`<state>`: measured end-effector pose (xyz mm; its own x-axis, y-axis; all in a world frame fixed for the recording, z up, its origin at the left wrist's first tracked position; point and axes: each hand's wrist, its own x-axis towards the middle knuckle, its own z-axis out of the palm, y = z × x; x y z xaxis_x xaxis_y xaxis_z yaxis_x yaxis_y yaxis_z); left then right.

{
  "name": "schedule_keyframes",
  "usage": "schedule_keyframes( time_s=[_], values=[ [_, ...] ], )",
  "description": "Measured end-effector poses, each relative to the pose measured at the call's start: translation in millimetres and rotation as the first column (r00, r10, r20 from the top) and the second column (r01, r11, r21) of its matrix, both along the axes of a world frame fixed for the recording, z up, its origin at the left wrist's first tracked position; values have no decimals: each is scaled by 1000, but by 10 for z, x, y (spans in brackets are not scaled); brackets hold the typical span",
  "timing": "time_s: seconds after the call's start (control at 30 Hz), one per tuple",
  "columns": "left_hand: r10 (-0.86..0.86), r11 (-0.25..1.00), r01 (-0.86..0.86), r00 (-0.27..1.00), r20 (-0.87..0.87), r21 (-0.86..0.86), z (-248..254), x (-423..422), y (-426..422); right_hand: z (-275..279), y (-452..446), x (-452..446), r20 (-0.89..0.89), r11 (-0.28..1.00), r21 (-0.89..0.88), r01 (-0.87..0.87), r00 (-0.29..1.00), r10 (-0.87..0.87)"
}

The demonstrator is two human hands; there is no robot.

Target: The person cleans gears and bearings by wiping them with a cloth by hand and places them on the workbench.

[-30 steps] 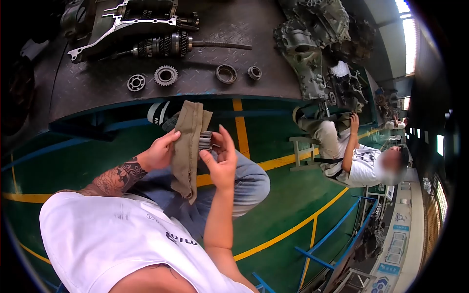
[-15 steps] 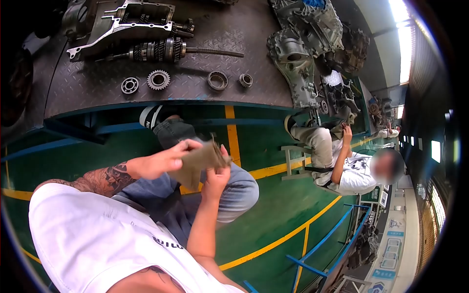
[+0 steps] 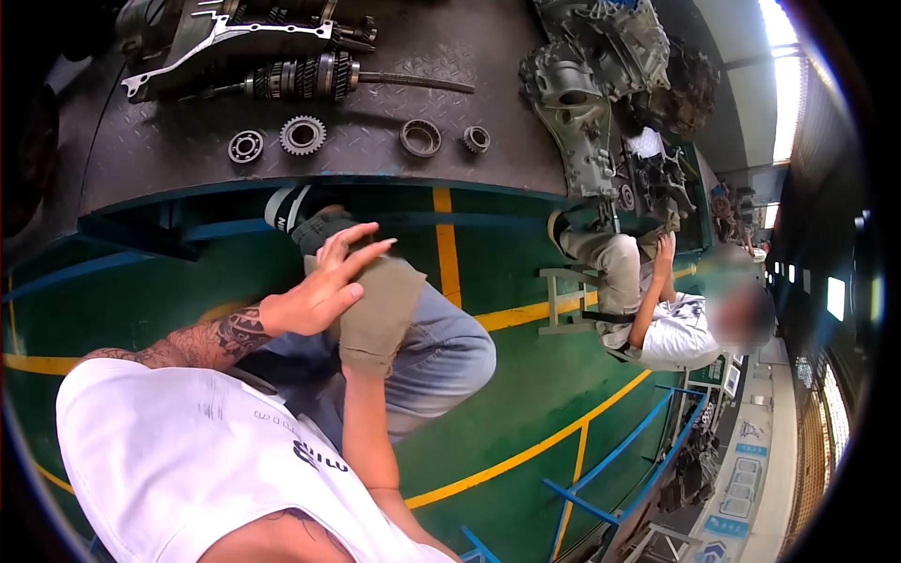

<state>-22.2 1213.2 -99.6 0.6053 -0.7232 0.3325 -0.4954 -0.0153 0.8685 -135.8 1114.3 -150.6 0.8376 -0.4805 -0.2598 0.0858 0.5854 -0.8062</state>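
Note:
My left hand [image 3: 324,286] lies against the upper left side of a brown-green cloth [image 3: 383,305], with its fingers spread. The cloth drapes over my right hand, and only the wrist and forearm [image 3: 368,422] show below its edge. Those fingers, and anything in them, are hidden. Both hands are above my legs in blue jeans [image 3: 446,361]. On the workbench [image 3: 357,164] beyond, a bearing [image 3: 246,146], a toothed gear [image 3: 303,120], a metal ring [image 3: 419,123] and a small gear [image 3: 476,140] sit in a row.
A geared shaft [image 3: 310,79] and an open metal housing [image 3: 225,30] are on the bench. Large gearbox casings [image 3: 577,103] stand to the right. A seated person [image 3: 671,319] is at the right, beside blue metal frames [image 3: 591,502].
The cloth has gone from partly wrapping a small toothed metal part to covering my right hand. My left hand has spread its fingers over the cloth. The metal part is out of sight.

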Motion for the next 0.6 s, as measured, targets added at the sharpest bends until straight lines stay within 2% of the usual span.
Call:
schedule_keyframes(
  time_s=[0.03, 0.07, 0.13, 0.17, 0.27, 0.3, 0.33, 0.37, 0.4, 0.43, 0.5, 0.53, 0.57, 0.6],
  values=[
    [69, 998, -69, 998, -5, 7, -12, -26, -5, 47, 36, 26, -38, 998, 38, 51, 998, -50],
    [139, 990, -138, 990, -10, 17, -11, -58, 3, -23, 2, 20, 15, 998, 46, 39, 999, -40],
    [197, 969, -214, 971, 134, 121, 69, -84, 108, -215, -67, -90, 102, 997, 70, 26, 994, -33],
    [218, 953, -254, 953, 208, 166, 153, -81, 154, 4, -78, -54, 106, 983, 174, 65, 991, -84],
    [89, 971, -61, 989, -114, 229, 386, -63, 310, 215, -85, 31, 55, 978, -202, 40, 998, -29],
    [89, 971, -83, 996, -17, 222, 375, -54, 353, 310, -68, 35, 59, 881, -468, 61, 998, -37],
    [31, 993, -6, 976, -217, 115, 347, -67, 358, 421, -43, 110, 75, 714, -696, 76, 997, -33],
    [-41, 999, 43, 918, -394, -4, 297, -67, 359, 509, -16, 203, 95, 491, -866, 93, 995, -20],
    [-126, 990, 67, 825, -551, -125, 256, -69, 388, 579, 13, 266, 109, 447, -890, 92, 994, 12],
    [-150, 988, 111, 846, -512, -106, 228, -56, 436, 643, 36, 306, 119, 402, -911, 91, 992, 45],
    [-142, 985, 34, 716, -683, -169, 83, -72, 508, 635, 42, 349, 89, 322, -945, 58, 993, 82],
    [-169, 978, 16, 637, -752, -206, 80, -58, 463, 667, 40, 362, 128, 282, -955, 92, 985, 113],
    [-177, 975, -17, 542, -821, -221, 106, -52, 465, 644, 23, 382, 125, 272, -959, 83, 983, 138],
    [-177, 975, -25, 511, -841, -221, 104, -38, 453, 625, 25, 401, 118, 272, -960, 68, 977, 176]
  ],
)
